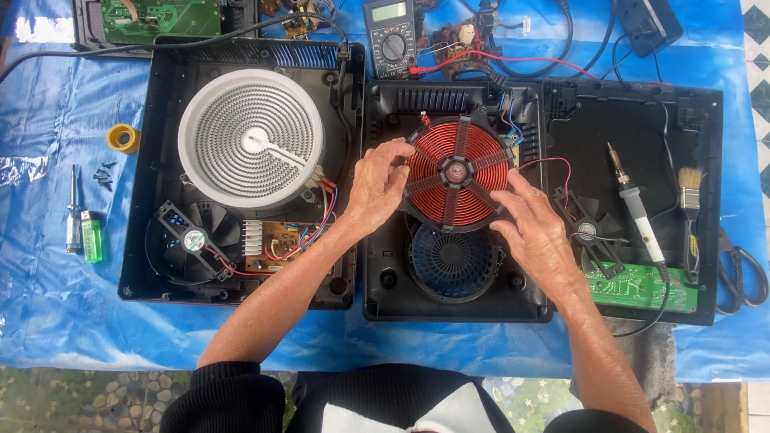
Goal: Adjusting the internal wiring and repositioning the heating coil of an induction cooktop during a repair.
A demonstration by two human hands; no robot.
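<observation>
A round copper coil disc [457, 170] with black spokes sits in the middle black cooker shell [385, 281], above a dark round fan grille [454, 261]. My left hand [375, 183] rests on the disc's left rim, fingers curled over the edge. At the disc's lower right rim lies my right hand [533, 228], fingertips touching the coil. Red and blue wires run from the disc's upper right edge.
Left shell holds a white ribbed heater plate [250, 140], a fan [191, 239] and a small board. Right shell holds a soldering iron [638, 208], a brush [690, 200], a loose fan and a green board [642, 289]. A multimeter [390, 36], tape roll [123, 138], lighter, screwdriver and scissors lie around.
</observation>
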